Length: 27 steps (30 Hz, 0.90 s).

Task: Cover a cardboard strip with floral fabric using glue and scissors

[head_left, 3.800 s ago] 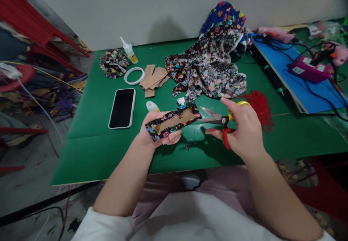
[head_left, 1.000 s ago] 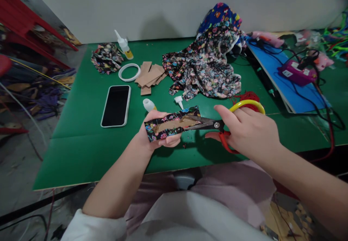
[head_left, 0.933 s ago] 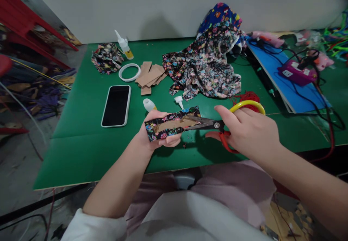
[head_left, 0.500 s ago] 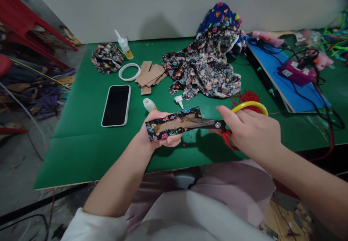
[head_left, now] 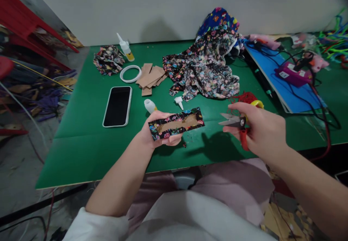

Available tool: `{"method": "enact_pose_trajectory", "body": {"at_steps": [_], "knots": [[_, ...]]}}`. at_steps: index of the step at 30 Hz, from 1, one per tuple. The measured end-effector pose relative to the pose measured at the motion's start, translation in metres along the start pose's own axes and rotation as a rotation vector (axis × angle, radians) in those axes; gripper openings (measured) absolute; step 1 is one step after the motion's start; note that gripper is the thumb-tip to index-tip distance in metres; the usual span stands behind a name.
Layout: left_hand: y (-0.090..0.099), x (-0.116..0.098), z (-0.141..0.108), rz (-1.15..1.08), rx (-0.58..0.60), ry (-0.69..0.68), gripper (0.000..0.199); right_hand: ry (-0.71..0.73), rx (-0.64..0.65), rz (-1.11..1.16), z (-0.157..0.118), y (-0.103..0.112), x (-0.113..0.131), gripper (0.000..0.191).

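My left hand (head_left: 152, 134) grips a flat cardboard strip (head_left: 176, 125) with black floral fabric folded over its edges; bare brown board shows along the middle. My right hand (head_left: 265, 130) holds scissors (head_left: 239, 122) with one red and one yellow handle. Their blades are slightly apart and point left, a short way from the strip's right end. Just behind my left hand an uncapped glue bottle (head_left: 150, 105) lies tilted, partly hidden. Its white nozzle cap (head_left: 178, 101) rests on the green table beyond the strip.
A phone (head_left: 117, 106) lies on the left. Behind it are a white ring (head_left: 130, 73), cardboard pieces (head_left: 152, 77), a fabric bundle (head_left: 108, 60) and an upright glue bottle (head_left: 126, 49). Floral cloth (head_left: 206, 66) spreads at the back. Right are a blue folder (head_left: 293, 99), cables and pink glue guns (head_left: 265, 42).
The scissors have moved right, away from the strip, with my right hand. Their blades were over the strip's right end before. My left hand keeps the strip in nearly the same place.
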<state>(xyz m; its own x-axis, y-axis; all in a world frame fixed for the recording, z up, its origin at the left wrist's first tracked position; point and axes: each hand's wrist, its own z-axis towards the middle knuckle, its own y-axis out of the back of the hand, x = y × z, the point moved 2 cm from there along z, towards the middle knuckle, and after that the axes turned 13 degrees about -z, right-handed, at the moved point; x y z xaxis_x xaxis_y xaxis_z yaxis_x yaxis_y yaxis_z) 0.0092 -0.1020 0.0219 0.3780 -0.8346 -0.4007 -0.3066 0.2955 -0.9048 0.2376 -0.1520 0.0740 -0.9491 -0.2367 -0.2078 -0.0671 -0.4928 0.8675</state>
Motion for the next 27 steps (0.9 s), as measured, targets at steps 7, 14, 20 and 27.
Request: {"method": "enact_pose_trajectory", "body": {"at_steps": [7, 14, 20, 27], "knots": [[-0.002, 0.000, 0.000, 0.010, 0.035, -0.002, 0.043, 0.175, 0.085, -0.085, 0.001, -0.005, -0.001, 0.074], [-0.004, 0.001, -0.001, -0.039, 0.059, 0.002, 0.041, 0.178, 0.069, -0.212, 0.000, -0.007, 0.012, 0.060], [-0.006, 0.001, -0.001, -0.048, 0.035, 0.018, 0.040, 0.185, 0.074, -0.256, 0.001, -0.007, 0.016, 0.053], [-0.002, 0.002, -0.002, -0.088, 0.025, 0.003, 0.042, 0.187, 0.046, -0.311, 0.001, -0.006, 0.020, 0.046]]}}
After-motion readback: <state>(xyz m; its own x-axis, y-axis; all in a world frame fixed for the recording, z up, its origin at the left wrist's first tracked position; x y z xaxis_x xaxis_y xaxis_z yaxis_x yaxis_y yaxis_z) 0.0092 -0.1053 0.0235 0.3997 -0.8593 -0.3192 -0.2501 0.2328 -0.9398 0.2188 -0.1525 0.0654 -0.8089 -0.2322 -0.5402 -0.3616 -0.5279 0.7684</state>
